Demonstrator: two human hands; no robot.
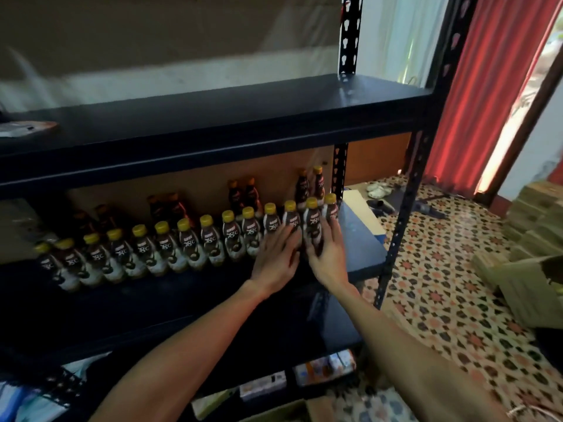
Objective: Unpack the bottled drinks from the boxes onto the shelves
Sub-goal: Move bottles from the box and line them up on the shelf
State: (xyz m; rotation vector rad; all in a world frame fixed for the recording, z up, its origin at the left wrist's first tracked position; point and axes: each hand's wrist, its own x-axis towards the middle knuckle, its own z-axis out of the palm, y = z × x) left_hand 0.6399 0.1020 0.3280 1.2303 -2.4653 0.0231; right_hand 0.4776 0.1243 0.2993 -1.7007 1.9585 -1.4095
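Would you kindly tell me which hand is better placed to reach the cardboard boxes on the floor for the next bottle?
Right. The right hand rests on the row's right-end bottles, on the side where the cardboard boxes stand; the left hand would cross over.

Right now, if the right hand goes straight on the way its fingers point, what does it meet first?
The right hand touches the front-row bottles at the row's right end, so those come first. Behind them stand back-row bottles; the gap between is unclear.
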